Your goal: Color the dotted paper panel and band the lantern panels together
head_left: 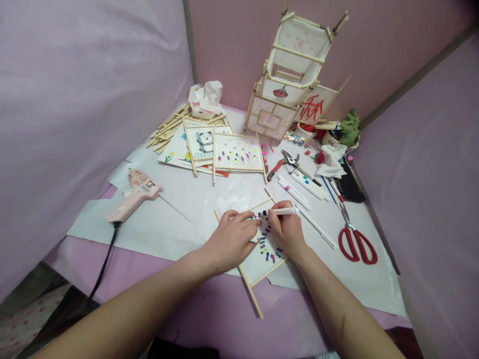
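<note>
A white marker (286,211) with a dark tip end is pinched in my right hand (287,227), its tip over a white panel (258,267) framed with wooden sticks. Small coloured marks in purple, blue, green and yellow form a curved band on this panel. My left hand (235,234) lies on the panel's upper left part, its fingers stretched toward the marker tip; something small and white shows beneath its fingers, too hidden to name. The framed panel is tilted on the paper near the table's front edge.
A pink glue gun (136,194) lies left, red-handled scissors (355,242) right. Behind are white markers (294,193), pliers (288,162), a panda panel (204,142), a dotted panel (239,152), wooden sticks (168,129) and a tall stick-framed tower (279,109). A plant (351,127) stands back right.
</note>
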A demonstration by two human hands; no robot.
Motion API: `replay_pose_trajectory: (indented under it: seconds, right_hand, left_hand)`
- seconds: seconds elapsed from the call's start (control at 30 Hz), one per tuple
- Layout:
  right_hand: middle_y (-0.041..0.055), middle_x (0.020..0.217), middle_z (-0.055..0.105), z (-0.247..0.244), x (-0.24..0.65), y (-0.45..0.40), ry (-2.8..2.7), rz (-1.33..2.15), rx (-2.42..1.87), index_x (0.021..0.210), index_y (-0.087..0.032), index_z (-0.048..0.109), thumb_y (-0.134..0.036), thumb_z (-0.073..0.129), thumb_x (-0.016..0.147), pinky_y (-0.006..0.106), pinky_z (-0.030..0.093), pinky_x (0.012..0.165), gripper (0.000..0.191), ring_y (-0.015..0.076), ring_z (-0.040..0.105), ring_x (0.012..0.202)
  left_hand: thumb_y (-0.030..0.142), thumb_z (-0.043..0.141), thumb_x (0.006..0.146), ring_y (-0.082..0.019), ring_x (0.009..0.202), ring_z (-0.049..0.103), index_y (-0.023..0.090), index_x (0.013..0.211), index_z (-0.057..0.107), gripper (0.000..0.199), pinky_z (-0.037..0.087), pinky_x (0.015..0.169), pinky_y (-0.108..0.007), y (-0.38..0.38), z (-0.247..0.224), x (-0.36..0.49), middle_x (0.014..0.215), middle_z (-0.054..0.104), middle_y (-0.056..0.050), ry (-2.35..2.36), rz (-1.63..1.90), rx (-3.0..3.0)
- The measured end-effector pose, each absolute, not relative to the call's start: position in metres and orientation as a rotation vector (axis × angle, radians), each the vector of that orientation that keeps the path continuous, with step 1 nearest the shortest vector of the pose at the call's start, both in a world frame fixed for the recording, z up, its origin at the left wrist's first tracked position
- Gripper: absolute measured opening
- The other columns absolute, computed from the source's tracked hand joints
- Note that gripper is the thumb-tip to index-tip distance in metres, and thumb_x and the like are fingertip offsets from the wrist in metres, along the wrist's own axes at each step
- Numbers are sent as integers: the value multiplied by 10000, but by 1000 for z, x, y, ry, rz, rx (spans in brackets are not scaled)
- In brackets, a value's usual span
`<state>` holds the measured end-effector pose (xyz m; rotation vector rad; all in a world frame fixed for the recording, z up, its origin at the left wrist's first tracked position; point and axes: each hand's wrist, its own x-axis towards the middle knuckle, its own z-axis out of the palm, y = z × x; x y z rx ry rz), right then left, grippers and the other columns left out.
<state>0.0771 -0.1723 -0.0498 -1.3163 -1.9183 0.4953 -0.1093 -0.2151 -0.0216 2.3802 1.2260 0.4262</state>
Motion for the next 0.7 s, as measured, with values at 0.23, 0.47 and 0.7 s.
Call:
replay_pose_trajectory:
  seconds: [0.23, 0.47, 0.7]
  right_hand:
    - [-22, 723, 526, -50, 77, -173, -1913, 501, -1303, 840, -211, 475, -312, 510, 904, 253, 402, 549, 124, 124, 513, 575]
    - [-15, 751, 527, -49, 78, -175, -1777, 386, -1243, 838, -213, 491, -273, 517, 894, 255, 412, 560, 87, 124, 518, 595]
    - [-15, 743, 529, -50, 78, -173, -1896, 443, -1271, 842, -214, 477, -303, 508, 907, 256, 405, 555, 114, 125, 511, 581]
  left_hand:
    - [171, 480, 881, -232, 1316, 392, 191, 831, 581, 114, 240, 1013, -463, -215, -21, -109, 1259, 620, -25, 1226, 419, 2375]
    - [180, 491, 882, -218, 1320, 390, 189, 844, 582, 99, 238, 1009, -453, -215, -22, -108, 1291, 600, 0, 1235, 410, 2372]
    - [178, 489, 884, -217, 1318, 391, 190, 840, 570, 93, 232, 1008, -453, -215, -23, -109, 1272, 610, -1, 1233, 424, 2380]
